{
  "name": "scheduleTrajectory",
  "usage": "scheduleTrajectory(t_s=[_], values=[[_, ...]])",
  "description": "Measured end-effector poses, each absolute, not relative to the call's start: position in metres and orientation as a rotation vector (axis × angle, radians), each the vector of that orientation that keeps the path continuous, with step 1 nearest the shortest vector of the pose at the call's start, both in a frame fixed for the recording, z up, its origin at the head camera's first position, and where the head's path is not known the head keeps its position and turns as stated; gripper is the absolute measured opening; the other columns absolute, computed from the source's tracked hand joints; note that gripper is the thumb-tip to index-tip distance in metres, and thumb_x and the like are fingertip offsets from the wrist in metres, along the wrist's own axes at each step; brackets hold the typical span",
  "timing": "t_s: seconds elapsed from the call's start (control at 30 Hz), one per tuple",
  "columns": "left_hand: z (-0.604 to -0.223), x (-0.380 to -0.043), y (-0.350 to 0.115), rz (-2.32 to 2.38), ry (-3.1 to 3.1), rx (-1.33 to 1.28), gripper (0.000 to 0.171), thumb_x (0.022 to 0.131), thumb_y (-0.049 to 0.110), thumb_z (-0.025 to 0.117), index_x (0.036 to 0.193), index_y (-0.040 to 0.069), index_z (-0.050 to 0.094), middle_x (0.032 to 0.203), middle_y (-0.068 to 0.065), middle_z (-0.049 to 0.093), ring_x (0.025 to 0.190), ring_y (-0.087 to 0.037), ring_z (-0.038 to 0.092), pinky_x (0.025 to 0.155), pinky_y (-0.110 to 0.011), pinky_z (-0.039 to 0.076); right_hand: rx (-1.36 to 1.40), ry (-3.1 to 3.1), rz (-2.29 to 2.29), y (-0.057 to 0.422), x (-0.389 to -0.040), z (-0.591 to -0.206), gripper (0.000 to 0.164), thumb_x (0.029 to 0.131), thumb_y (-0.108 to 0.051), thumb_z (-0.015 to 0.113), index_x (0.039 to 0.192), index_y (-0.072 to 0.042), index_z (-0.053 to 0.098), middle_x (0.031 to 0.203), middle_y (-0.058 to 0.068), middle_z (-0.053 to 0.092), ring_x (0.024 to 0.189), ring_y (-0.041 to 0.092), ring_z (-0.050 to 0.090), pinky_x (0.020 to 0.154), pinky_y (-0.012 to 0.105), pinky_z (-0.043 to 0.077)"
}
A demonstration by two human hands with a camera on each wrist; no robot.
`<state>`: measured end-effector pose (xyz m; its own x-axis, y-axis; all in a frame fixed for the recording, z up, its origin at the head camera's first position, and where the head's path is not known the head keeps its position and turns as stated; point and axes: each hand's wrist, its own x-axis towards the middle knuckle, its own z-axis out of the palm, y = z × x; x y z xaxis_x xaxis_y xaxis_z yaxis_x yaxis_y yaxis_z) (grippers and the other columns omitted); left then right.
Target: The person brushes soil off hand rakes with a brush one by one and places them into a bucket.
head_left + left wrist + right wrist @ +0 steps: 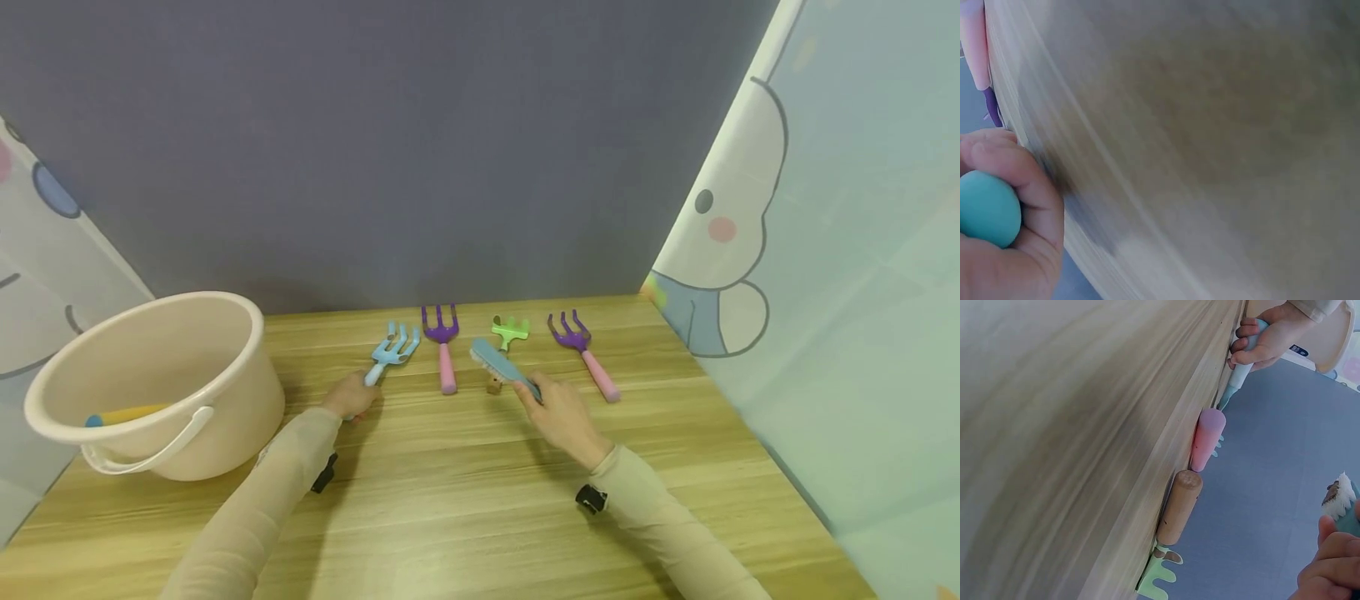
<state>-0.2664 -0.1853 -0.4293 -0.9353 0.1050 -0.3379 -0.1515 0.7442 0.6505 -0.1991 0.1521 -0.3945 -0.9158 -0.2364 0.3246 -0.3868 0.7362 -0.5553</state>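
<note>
My left hand (354,395) grips the handle of a light blue hand fork (388,353), tines pointing away toward the back of the table. The handle's rounded teal end (988,209) shows inside the curled fingers in the left wrist view. My right hand (564,418) holds a blue brush (501,365) by its handle, over a small green rake (512,330) with a wooden handle (1179,509). White bristles (1340,495) with a brown smear show in the right wrist view. Brown spots mark the tines of the blue fork and the green rake.
A purple fork with a pink handle (447,368) lies between my hands; another purple fork (600,375) lies right of the brush. At left stands a cream bucket (240,429) holding a yellow, blue-ended object (133,414). A grey panel (420,150) closes off the back.
</note>
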Motion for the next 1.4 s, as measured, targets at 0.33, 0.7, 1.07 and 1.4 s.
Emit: scheduleTrajectory(t_s=[0.33, 0.7, 1.07, 1.4], values=[[-0.427, -0.262, -0.184, 0.951, 2.696, 0.057, 0.042, 0.088, 0.019, 0.046, 0.121, -0.008, 0.043, 0.058, -0.002, 0.046, 0.043, -0.011, 0.04, 0.04, -0.021, 0.035, 0.514, -2.729, 0.97, 0.151, -0.2, -0.394, 0.028, 0.096, -0.024, 0.047, 0.094, 0.001, 0.06, 0.05, -0.005, 0.04, 0.037, 0.003, 0.03, 0.032, 0.015, 0.023], [-0.42, -0.253, -0.174, 0.855, 2.846, 0.138, 0.038, 0.091, 0.019, 0.046, 0.118, -0.008, 0.048, 0.079, -0.01, 0.055, 0.061, -0.019, 0.049, 0.052, -0.029, 0.042, 0.507, -2.735, 0.985, 0.15, -0.2, -0.396, 0.03, 0.096, -0.025, 0.047, 0.096, 0.002, 0.06, 0.05, -0.005, 0.04, 0.036, 0.004, 0.03, 0.031, 0.015, 0.023], [-0.4, -0.23, -0.147, 0.875, 2.943, 0.313, 0.03, 0.09, 0.014, 0.052, 0.112, -0.006, 0.054, 0.066, -0.005, 0.051, 0.051, -0.014, 0.043, 0.047, -0.025, 0.038, 0.514, -2.711, 0.978, 0.149, -0.2, -0.397, 0.029, 0.095, -0.024, 0.048, 0.096, 0.002, 0.06, 0.05, -0.005, 0.041, 0.036, 0.003, 0.029, 0.031, 0.016, 0.023], [-0.393, -0.21, -0.134, 0.912, 2.968, 0.401, 0.03, 0.087, 0.011, 0.056, 0.115, 0.0, 0.055, 0.072, -0.005, 0.055, 0.051, -0.013, 0.043, 0.048, -0.026, 0.039, 0.552, -2.691, 0.967, 0.146, -0.201, -0.399, 0.031, 0.096, -0.027, 0.048, 0.091, 0.001, 0.06, 0.05, -0.004, 0.041, 0.035, 0.0, 0.027, 0.031, 0.015, 0.023]])
